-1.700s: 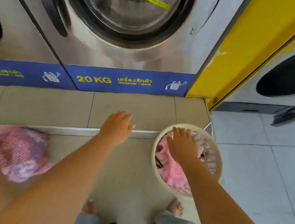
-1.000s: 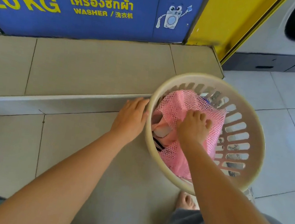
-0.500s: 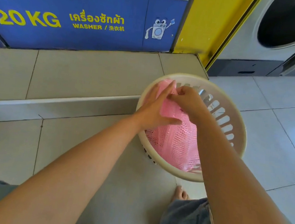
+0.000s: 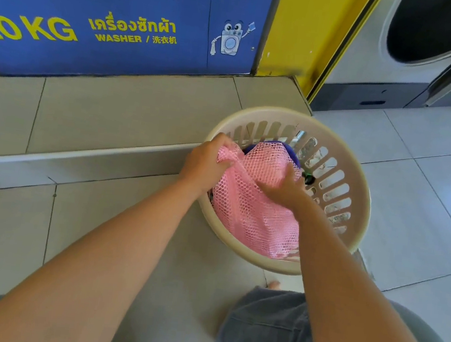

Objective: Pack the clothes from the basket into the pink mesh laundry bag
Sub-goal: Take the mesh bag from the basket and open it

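Now | left hand (image 4: 207, 160) fisted on pink mesh bag (image 4: 251, 202) | right hand (image 4: 287, 187) pinching it

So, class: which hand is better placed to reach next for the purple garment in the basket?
Probably the right hand: it lies on the pink mesh bag beside the purple garment, while the left hand grips the bag's edge.

Mesh bag (image 4: 254, 202) in basket (image 4: 357, 191), beside step (image 4: 80, 154).
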A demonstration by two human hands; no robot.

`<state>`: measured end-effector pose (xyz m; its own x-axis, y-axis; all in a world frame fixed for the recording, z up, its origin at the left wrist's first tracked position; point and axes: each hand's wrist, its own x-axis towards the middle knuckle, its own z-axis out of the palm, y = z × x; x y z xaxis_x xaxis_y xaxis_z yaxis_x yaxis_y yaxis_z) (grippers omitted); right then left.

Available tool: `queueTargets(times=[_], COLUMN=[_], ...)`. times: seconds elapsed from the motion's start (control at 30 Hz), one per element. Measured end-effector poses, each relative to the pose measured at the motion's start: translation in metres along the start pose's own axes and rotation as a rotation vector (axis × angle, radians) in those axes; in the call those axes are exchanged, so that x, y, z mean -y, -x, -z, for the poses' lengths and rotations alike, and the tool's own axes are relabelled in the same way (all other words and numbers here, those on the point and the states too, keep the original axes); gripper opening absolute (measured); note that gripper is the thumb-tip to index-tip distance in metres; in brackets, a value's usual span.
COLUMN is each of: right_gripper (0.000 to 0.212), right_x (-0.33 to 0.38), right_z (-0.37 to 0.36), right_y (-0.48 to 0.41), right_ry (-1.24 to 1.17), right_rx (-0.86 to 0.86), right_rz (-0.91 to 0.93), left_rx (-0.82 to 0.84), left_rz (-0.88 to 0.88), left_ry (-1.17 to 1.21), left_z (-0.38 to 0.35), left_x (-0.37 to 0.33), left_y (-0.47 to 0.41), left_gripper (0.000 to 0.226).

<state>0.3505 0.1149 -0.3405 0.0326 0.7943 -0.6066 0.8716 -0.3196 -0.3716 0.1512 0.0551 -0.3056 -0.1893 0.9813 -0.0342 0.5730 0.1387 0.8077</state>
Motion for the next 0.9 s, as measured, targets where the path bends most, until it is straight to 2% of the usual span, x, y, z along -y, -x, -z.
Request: queueTargets(times=[0.1, 0.17, 0.3, 0.37, 0.47, 0.5, 0.6, 0.67, 0.77, 0.9], right_gripper=[0.118, 0.110, 0.055, 0.029, 0.011, 0.010, 0.025, 0.026, 0.009, 0.006], right_x=[-0.014, -0.015, -0.002, 0.014, 0.057, 0.074, 0.127, 0.159, 0.198, 0.225], right_z=[-0.030, -0.040, -0.028, -0.011, 0.017, 0.025, 0.038, 0.039, 0.029, 0.001], right_y=[-0.001, 0.002, 0.007, 0.013, 0.038, 0.049, 0.089, 0.116, 0.146, 0.168], right_ry=[-0.158, -0.230, -0.334, -0.302, -0.381, -0.427, -0.606, -0.734, -0.965, -1.091], right_rx=[-0.034, -0.034, -0.252, -0.292, -0.335, -0.335, -0.349, -0.274, -0.032, 0.269], right_rz=[-0.036, 0.003, 0.156, 0.211, 0.339, 0.399, 0.565, 0.641, 0.688, 0.613], left_rx=[-0.004, -0.013, -0.071, -0.195, -0.463, -0.556, -0.801, -0.928, -1.074, -1.148], left_rz=[0.007, 0.051, 0.115, 0.113, 0.095, 0.071, -0.054, -0.169, -0.322, -0.363], left_ry=[-0.008, 0.027, 0.136, 0.233, 0.377, 0.409, 0.450, 0.428, 0.380, 0.360], left_z=[-0.004, -0.005, 0.005, 0.016, 0.045, 0.057, 0.103, 0.138, 0.184, 0.221], left_x=[0.001, 0.001, -0.002, -0.009, -0.026, -0.033, -0.054, -0.067, -0.079, -0.071], left_y=[0.002, 0.004, 0.005, 0.005, 0.009, 0.011, 0.023, 0.035, 0.053, 0.070], left_gripper=[0.025, 0.022, 0.021, 0.022, 0.026, 0.027, 0.030, 0.030, 0.030, 0.034])
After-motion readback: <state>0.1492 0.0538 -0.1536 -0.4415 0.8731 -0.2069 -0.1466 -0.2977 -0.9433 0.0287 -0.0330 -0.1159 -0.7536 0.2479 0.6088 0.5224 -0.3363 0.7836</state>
